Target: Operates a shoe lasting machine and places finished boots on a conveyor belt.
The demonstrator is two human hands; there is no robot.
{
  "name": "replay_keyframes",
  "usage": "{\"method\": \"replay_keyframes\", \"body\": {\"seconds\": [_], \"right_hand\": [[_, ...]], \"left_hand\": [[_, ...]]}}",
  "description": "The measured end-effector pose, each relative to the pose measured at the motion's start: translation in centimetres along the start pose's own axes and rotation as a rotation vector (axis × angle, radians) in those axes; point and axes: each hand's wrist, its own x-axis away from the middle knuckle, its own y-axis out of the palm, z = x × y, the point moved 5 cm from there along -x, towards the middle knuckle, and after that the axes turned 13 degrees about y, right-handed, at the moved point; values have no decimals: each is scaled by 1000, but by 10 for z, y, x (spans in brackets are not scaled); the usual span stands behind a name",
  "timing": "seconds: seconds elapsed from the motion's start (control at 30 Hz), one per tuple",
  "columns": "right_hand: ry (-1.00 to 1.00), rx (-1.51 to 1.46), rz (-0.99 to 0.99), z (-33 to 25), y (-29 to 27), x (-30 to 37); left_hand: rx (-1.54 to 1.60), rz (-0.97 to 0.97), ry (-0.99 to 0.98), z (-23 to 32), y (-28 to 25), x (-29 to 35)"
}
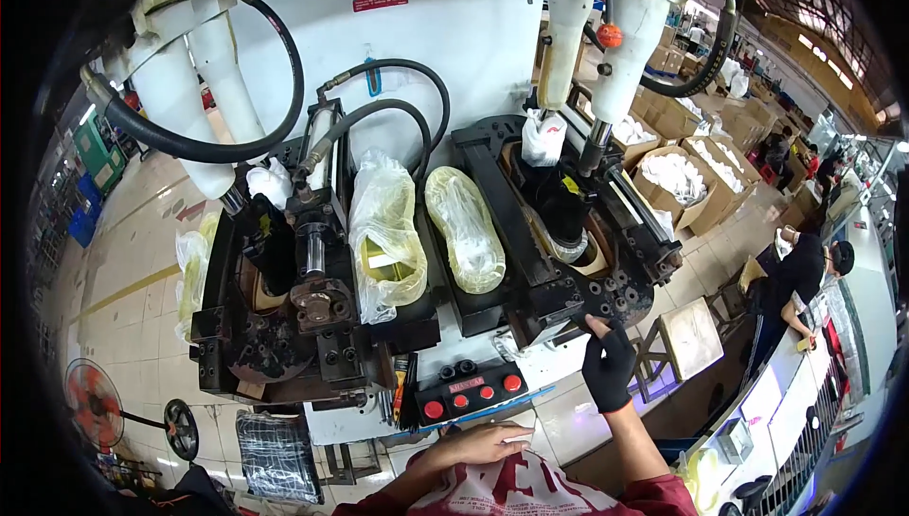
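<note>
My left hand [488,442], bare, lies in front of my shirt near the control panel, its fingers stretched out and holding nothing. Wearing a black fingerless glove, my right hand [606,366] reaches up to the front edge of the right press station [620,300]. Its visible fingertips point toward that edge; whether they touch it is unclear. Inside this station stands a black shoe [562,213] under the press rod. Between the two stations, a plastic-covered, sole-shaped pad [466,232] and a pad in loose clear wrapping [386,222] rest on black blocks.
A black control panel [472,391] with several red buttons sits at the front, a brush [403,388] beside it. The left press station [270,327] has thick hoses above it. A stool [691,338] and open cartons [674,185] stand right; another person [791,279] works there. A fan [93,402] stands left.
</note>
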Motion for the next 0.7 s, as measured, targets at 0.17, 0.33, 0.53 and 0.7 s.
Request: {"method": "replay_keyframes", "body": {"seconds": [0.17,0.33,0.53,0.7], "right_hand": [[-41,23,102,13,1,11],[-47,49,171,13,-17,42],[264,50,278,47,-73,102],[783,89,41,165,-69,231]], "left_hand": [[141,3,-8,-17,0,-4],[225,-180,-77,-46,11,-2],[140,-522,-89,-103,47,-42],[382,-643,-413,-167,93,-75]]}}
